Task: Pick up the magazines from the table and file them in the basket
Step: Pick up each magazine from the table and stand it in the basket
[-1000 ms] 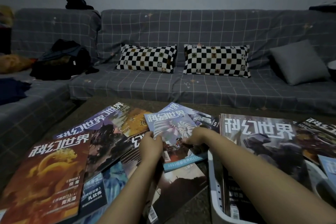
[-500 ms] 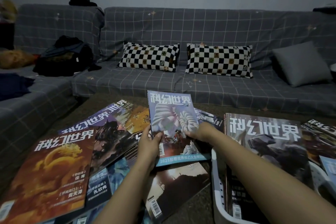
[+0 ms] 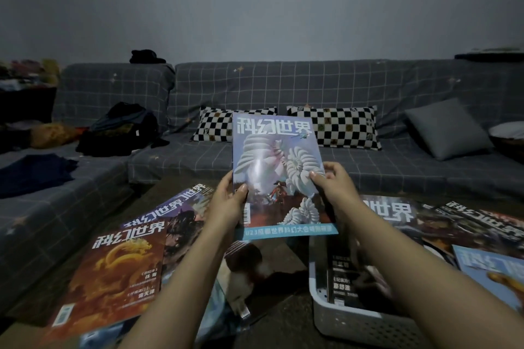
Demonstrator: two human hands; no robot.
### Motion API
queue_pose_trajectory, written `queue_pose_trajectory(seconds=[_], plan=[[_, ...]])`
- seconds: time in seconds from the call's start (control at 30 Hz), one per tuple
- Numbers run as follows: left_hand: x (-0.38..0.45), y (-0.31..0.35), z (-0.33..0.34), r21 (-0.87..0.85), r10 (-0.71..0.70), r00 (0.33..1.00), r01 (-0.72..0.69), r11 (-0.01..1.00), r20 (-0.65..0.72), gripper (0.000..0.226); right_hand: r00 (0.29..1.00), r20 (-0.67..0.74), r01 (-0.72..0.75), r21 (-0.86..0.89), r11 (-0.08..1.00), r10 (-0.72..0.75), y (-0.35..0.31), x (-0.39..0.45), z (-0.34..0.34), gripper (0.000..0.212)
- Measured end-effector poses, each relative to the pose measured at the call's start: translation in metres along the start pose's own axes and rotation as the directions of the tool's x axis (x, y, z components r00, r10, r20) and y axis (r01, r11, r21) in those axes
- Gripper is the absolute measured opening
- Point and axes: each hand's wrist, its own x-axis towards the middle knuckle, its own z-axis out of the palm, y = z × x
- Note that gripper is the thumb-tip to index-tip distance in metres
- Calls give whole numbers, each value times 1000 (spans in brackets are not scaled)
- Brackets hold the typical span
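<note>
A white basket sits at five o'clock with magazines inside. More magazines lie on the desk at seven. Above them, the left hand and right hand grip a blue magazine, upright, before the sofa.

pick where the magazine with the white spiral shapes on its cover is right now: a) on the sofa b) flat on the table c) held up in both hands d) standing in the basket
c: the left hand and right hand grip the magazine by its side edges, upright above the table, left of the basket.
</note>
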Motion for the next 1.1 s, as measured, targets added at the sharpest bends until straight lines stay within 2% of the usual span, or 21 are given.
queue_pose_trajectory(seconds=[0.13, 0.23, 0.43, 0.5, 0.67, 0.77, 0.83, 1.1], plan=[[-29, 11, 43, 12, 40, 998, -40, 999, 38, 26, 989, -111, 96, -19, 995, -98, -12, -25, -58, 23], [-49, 10, 80, 3, 1, 997, -1, 1000, 72, 14, 974, -185, 124, -39, 991, -129, -11, -42, -104, 18], [-66, -18, 135, 191, -55, 996, 40, 981, 76, 20, 966, -245, 42, -167, 985, -82, 16, -68, -168, 18], [-69, -28, 142, 287, -54, 996, 32, 958, 67, 12, 967, -249, -2, -205, 979, -50, 32, -73, -177, 18], [-68, -49, 144, 601, 10, 996, -63, 797, 90, 20, 956, -291, -76, -352, 933, -32, 68, -74, -184, 17], [-66, -59, 143, 747, -2, 988, -115, 655, 153, 20, 938, -342, -158, -575, 803, -61, 89, -74, -184, 19], [-66, -65, 143, 779, -17, 984, -131, 613, 179, 24, 924, -376, -212, -650, 730, -66, 100, -75, -183, 20], [-62, -80, 142, 804, 56, 978, -196, 562, 199, 37, 910, -407, -229, -651, 724, -79, 110, -74, -181, 24]])
